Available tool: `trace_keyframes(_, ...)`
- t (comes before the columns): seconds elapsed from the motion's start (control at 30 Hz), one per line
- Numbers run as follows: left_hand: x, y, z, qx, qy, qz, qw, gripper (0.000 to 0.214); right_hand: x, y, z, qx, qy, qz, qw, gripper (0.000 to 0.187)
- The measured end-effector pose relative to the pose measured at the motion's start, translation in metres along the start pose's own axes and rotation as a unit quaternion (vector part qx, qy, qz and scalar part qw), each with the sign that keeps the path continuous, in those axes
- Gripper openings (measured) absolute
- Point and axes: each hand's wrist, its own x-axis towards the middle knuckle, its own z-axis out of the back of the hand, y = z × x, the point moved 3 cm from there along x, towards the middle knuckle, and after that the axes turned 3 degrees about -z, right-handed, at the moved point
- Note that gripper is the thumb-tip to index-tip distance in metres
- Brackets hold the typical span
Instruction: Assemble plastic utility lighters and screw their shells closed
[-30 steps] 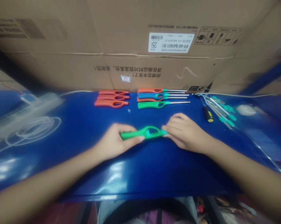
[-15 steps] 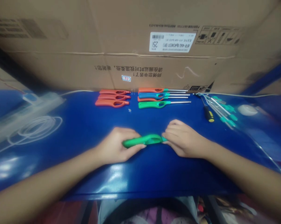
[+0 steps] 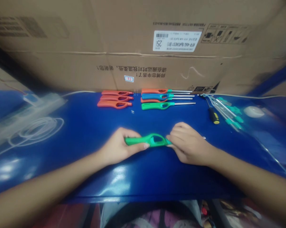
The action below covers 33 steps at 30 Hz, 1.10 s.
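Note:
A green long-nosed gas lighter (image 3: 145, 140) lies level between my hands above the blue table. My left hand (image 3: 120, 144) is closed around its handle, thumb along the near side. At the other end my right hand (image 3: 189, 144) wraps round the lighter's turquoise collar and barrel; only a small metal tip shows past the fist. A turquoise trigger (image 3: 155, 138) sits in the loop of the body. Farther back lie several finished-looking lighters, a green one (image 3: 154, 106) nearest, with metal barrels pointing right. To their left rest orange lighter bodies (image 3: 115, 104) without barrels.
A black and yellow screwdriver (image 3: 213, 116) lies beside loose metal barrels with turquoise ends (image 3: 228, 114). A white rounded object (image 3: 253, 111) is at right. On the left are a power strip (image 3: 43, 106) and coiled white cable (image 3: 42, 129). A cardboard box (image 3: 81, 38) stands behind.
The green lighter has rolled slightly, so its loop and turquoise trigger now show. A metal tip has come into sight past my right fist. Both hands keep their hold.

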Motion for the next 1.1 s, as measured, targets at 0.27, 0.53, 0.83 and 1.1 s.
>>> trace_keyframes(0.27, -0.001, 0.0, -0.003, -0.028, -0.004, 0.005, 1.0, 0.037, 0.003, 0.005, 0.003, -0.014, 0.014, 0.003, 1.0, 0.024)
trace_keyframes(0.53, 0.005, -0.001, 0.001, 0.14, -0.005, -0.179, 0.974, 0.027, 0.004, -0.009, 0.001, -0.042, 0.064, -0.034, 0.997, 0.023)
trace_keyframes(0.83, 0.005, -0.009, 0.007, 0.377, 0.039, -0.217, 0.9, 0.042, 0.006, -0.024, 0.006, -0.015, 0.092, -0.104, 0.99, 0.019)
trace_keyframes(1.1, 0.008, -0.004, 0.005, 0.314, 0.052, -0.191, 0.928, 0.038, 0.004, -0.028, 0.007, 0.018, 0.039, -0.081, 0.996, 0.02)
